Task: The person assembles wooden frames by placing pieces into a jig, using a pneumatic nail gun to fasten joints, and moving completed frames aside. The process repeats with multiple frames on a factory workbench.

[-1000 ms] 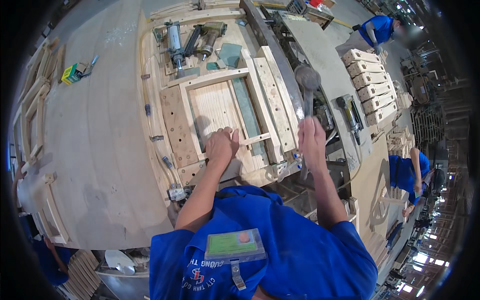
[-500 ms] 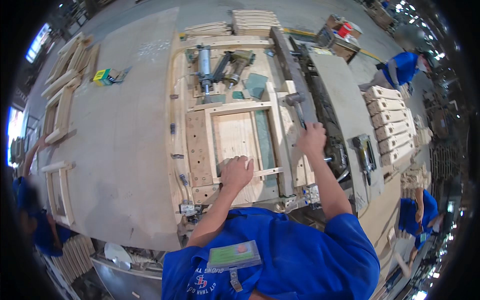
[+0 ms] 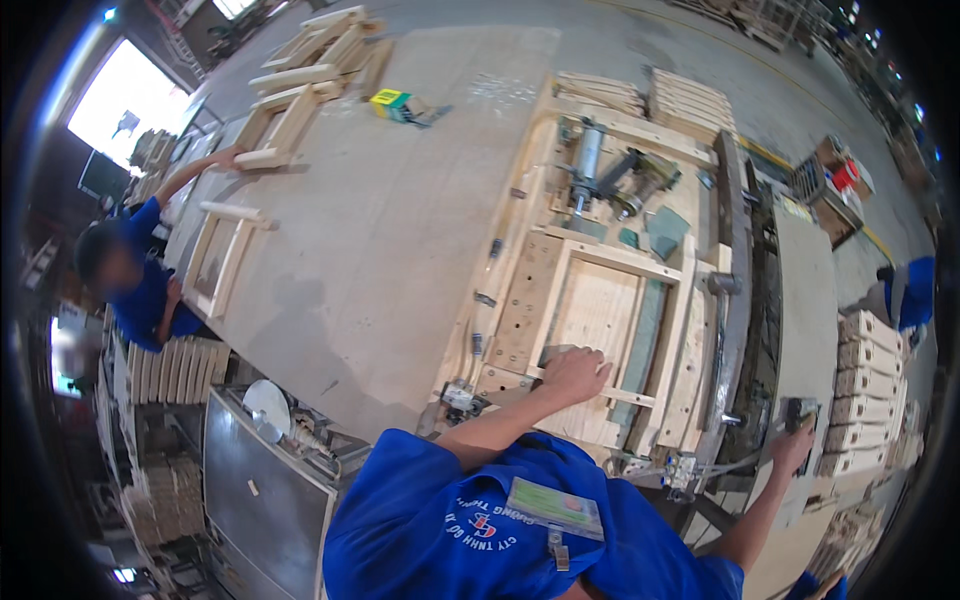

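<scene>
My left hand (image 3: 577,376) lies over the near rail of a rectangular wooden frame (image 3: 622,262), its fingers closed on that rail. The frame sits in a wooden jig (image 3: 515,312) with a pale panel inside it. Out to the right, my right hand (image 3: 793,448) is closed round the handle of a nail gun (image 3: 800,408) on a long board; part of the tool is hidden. A hammer (image 3: 722,285) rests on the right side of the jig, apart from both hands.
A metal cylinder (image 3: 587,155) and another air tool (image 3: 648,185) lie beyond the frame. Slatted wooden pieces (image 3: 865,395) are stacked at right. Across the broad table (image 3: 400,230), a co-worker (image 3: 150,280) touches more frames (image 3: 275,130). A small yellow-green box (image 3: 393,104) stands there.
My right hand has let go of the hammer, leaving it on the jig, and has moved right to the nail gun. My left hand stays at the frame's near rail. The view has turned.
</scene>
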`<state>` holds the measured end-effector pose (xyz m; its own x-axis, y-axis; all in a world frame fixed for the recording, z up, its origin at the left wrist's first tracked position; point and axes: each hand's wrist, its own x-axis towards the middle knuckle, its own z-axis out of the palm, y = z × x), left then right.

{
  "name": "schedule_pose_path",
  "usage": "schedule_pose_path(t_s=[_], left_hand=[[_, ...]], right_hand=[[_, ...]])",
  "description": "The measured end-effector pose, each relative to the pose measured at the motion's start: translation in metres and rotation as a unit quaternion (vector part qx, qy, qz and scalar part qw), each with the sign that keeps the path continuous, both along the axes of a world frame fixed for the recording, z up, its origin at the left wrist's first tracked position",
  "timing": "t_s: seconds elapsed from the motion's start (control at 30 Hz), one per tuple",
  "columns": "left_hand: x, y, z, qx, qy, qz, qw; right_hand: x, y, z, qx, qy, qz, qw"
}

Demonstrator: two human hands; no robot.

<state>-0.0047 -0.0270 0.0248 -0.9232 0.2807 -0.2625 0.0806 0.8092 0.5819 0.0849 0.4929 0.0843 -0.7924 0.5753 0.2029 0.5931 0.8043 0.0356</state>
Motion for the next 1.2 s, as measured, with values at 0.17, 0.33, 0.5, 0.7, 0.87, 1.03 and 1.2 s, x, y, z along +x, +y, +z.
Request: schedule_pose_path(t_s=[0.17,0.33,0.5,0.7,0.87,1.03,1.2], left_hand=[[0.010,-0.007,-0.003,0.055,0.018,0.026,0.998],[0.025,-0.008,-0.004,0.159,0.107,0.052,0.980],[0.037,0.021,0.018,0.239,0.124,-0.004,0.963],[0.064,0.060,0.040,0.359,-0.104,-0.163,0.913],[0.065,0.077,0.015,0.332,-0.283,-0.175,0.883],[0.075,0.087,-0.018,0.227,-0.324,-0.081,0.915],[0.069,0.085,-0.025,0.243,-0.334,-0.097,0.906]], right_hand=[[-0.013,0.019,0.024,-0.083,0.003,0.010,0.996],[0.001,-0.007,0.072,-0.414,0.139,-0.091,0.895],[0.030,-0.084,0.147,-0.508,0.151,0.010,0.848],[0.044,-0.225,0.141,-0.601,0.082,0.017,0.795],[0.033,-0.295,0.072,-0.584,0.014,0.021,0.811],[0.030,-0.297,0.024,-0.536,-0.034,0.021,0.843],[0.024,-0.301,0.014,-0.504,-0.058,0.010,0.862]])
